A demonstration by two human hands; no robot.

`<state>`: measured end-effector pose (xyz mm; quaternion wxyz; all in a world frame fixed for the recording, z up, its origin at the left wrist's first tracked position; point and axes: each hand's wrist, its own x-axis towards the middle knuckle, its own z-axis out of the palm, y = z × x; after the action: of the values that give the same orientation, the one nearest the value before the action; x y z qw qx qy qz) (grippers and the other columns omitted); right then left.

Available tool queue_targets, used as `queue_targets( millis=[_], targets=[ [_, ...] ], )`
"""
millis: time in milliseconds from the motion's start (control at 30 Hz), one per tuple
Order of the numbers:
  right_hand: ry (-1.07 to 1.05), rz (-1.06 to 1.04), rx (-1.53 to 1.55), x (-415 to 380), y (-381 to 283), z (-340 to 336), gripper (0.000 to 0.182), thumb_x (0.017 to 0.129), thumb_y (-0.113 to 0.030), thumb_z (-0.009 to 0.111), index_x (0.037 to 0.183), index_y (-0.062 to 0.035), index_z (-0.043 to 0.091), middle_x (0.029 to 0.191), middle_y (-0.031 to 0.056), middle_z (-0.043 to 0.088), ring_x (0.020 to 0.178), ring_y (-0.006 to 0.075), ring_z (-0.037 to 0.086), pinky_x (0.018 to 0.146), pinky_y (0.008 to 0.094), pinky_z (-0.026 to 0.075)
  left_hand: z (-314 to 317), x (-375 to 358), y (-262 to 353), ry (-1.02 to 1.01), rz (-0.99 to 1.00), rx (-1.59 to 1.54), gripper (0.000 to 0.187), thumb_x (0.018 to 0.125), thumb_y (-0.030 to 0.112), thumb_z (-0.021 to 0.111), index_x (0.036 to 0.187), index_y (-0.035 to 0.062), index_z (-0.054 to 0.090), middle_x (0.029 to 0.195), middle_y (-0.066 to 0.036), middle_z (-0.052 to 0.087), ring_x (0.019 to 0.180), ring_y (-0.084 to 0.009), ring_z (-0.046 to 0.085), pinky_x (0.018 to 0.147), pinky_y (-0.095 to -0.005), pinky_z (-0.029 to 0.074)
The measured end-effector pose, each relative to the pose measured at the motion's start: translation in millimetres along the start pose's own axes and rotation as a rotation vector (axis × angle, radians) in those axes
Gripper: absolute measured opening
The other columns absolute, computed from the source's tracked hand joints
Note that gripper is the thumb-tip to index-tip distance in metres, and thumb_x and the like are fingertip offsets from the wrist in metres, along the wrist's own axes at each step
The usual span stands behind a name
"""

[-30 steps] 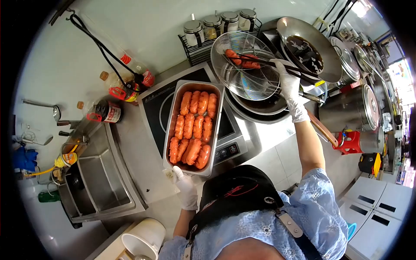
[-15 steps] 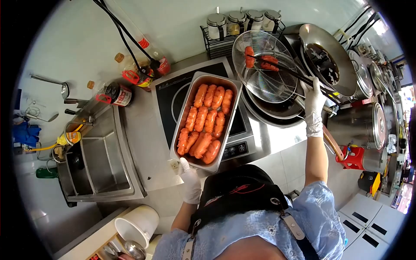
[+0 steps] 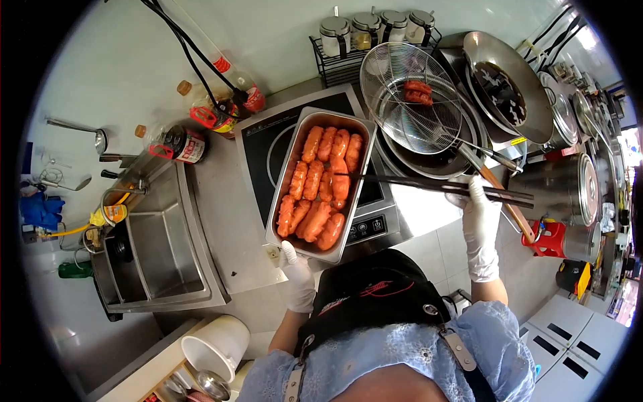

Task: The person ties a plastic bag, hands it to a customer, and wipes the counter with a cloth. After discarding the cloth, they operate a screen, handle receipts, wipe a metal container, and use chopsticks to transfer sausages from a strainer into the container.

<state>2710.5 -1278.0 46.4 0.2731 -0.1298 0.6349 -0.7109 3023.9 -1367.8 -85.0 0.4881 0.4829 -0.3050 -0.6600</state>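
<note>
A steel tray full of orange sausages sits on the induction cooker. My gloved left hand grips the tray's near corner. My gloved right hand holds long dark chopsticks level, their tips gripping a sausage over the tray. A wire skimmer rests over a wok with one or two sausages in it.
A second wok with dark residue sits at the right, steel pots beyond it. Sauce bottles and a jar rack stand by the wall. A sink is at the left, a white bucket below it.
My right hand swung the chopsticks from the skimmer leftward to the tray, carrying a sausage. Fewer sausages remain in the skimmer. The left hand stayed on the tray.
</note>
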Motion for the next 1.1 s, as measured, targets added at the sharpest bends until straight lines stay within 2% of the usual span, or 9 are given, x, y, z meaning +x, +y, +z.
queue_targets(
  millis=[100, 233, 367, 433, 600, 700, 767, 867, 1100],
  targets=[
    [-0.035, -0.041, -0.054, -23.2, -13.7, 19.6, 0.018, 0.086, -0.011, 0.064, 0.094, 0.0038, 0.059, 0.086, 0.0131, 0.065, 0.077, 0.0218, 0.066, 0.064, 0.0333, 0.06, -5.7, 0.9, -1.1, 0.011, -0.039, 0.044, 0.054, 0.098, 0.037, 0.039, 0.134, -0.0033, 0.035, 0.132, -0.015, 0.045, 0.118, -0.0223, 0.046, 0.098, -0.0335, 0.039],
    [-0.21, -0.46, -0.38, -29.7, -33.4, 11.6, 0.024, 0.081, -0.016, 0.07, 0.092, 0.0044, 0.067, 0.086, 0.0111, 0.067, 0.078, 0.0194, 0.062, 0.075, 0.0298, 0.051, -22.7, 7.4, -12.2, 0.081, -0.08, 0.153, 0.053, 0.098, 0.04, 0.04, 0.128, -0.0037, 0.042, 0.123, -0.012, 0.051, 0.107, -0.0179, 0.049, 0.091, -0.0307, 0.042],
    [0.011, -0.389, -0.329, -18.6, -60.4, 6.1, 0.017, 0.086, -0.011, 0.063, 0.094, 0.0039, 0.067, 0.091, 0.01, 0.068, 0.085, 0.0165, 0.061, 0.082, 0.0276, 0.047, -18.4, 6.5, -18.7, 0.146, 0.023, 0.199, 0.053, 0.098, 0.042, 0.039, 0.123, -0.0046, 0.047, 0.116, -0.01, 0.053, 0.099, -0.0155, 0.05, 0.086, -0.0286, 0.043],
    [0.095, -0.377, -0.191, 5.7, -64.7, 6.9, 0.016, 0.088, -0.007, 0.057, 0.095, 0.0037, 0.067, 0.092, 0.0066, 0.067, 0.083, 0.0116, 0.06, 0.081, 0.024, 0.045, -17.4, 2.4, -7.6, 0.084, -0.086, 0.249, 0.053, 0.099, 0.04, 0.037, 0.125, -0.0059, 0.045, 0.12, -0.011, 0.052, 0.105, -0.0167, 0.05, 0.091, -0.0292, 0.041],
    [0.234, -0.756, -0.493, 95.6, -20.6, -25.7, 0.012, 0.084, -0.005, 0.062, 0.094, 0.0005, 0.068, 0.088, 0.0059, 0.067, 0.082, 0.0127, 0.058, 0.081, 0.0264, 0.045, -9.8, 3.4, -6.7, 0.036, -0.002, 0.141, 0.051, 0.099, 0.037, 0.037, 0.126, -0.0066, 0.042, 0.125, -0.014, 0.05, 0.113, -0.0193, 0.049, 0.096, -0.0307, 0.04],
    [0.12, -0.7, -0.379, 123.6, -0.4, -24.9, 0.012, 0.084, -0.006, 0.063, 0.094, -0.0006, 0.069, 0.089, 0.0062, 0.067, 0.082, 0.0131, 0.06, 0.081, 0.0267, 0.046, -39.5, 14.5, -24.2, 0.036, 0.017, 0.168, 0.049, 0.099, 0.036, 0.038, 0.123, -0.006, 0.044, 0.116, -0.012, 0.053, 0.102, -0.017, 0.052, 0.088, -0.0286, 0.044],
    [0.029, -0.617, -0.314, 133.5, 7.1, -10.0, 0.012, 0.084, -0.006, 0.064, 0.094, -0.0004, 0.068, 0.089, 0.0058, 0.067, 0.082, 0.0129, 0.06, 0.081, 0.0263, 0.047, -34.8, 14.2, -14.9, 0.183, -0.23, 0.371, 0.048, 0.099, 0.037, 0.038, 0.12, -0.0055, 0.046, 0.113, -0.01, 0.054, 0.096, -0.0152, 0.052, 0.082, -0.0271, 0.046],
    [0.017, -0.559, -0.27, 146.3, 11.4, -4.4, 0.012, 0.084, -0.004, 0.063, 0.093, 0.0003, 0.068, 0.088, 0.0056, 0.068, 0.081, 0.0124, 0.06, 0.079, 0.0248, 0.047, 2.5, 0.4, -2.3, 0.166, -0.004, 0.101, 0.046, 0.099, 0.039, 0.039, 0.112, -0.0035, 0.052, 0.093, -0.005, 0.056, 0.079, -0.0099, 0.051, 0.067, -0.0237, 0.045],
    [-0.084, -0.575, -0.322, 165.7, -10.9, -6.4, 0.009, 0.085, -0.007, 0.063, 0.088, 0.0, 0.069, 0.081, 0.0039, 0.067, 0.073, 0.0109, 0.06, 0.07, 0.0226, 0.047, -35.7, 8.9, -20.2, 0.146, -0.046, 0.334, 0.047, 0.099, 0.04, 0.039, 0.107, -0.0032, 0.055, 0.085, -0.002, 0.056, 0.072, -0.0092, 0.049, 0.061, -0.0221, 0.041]
  ],
)
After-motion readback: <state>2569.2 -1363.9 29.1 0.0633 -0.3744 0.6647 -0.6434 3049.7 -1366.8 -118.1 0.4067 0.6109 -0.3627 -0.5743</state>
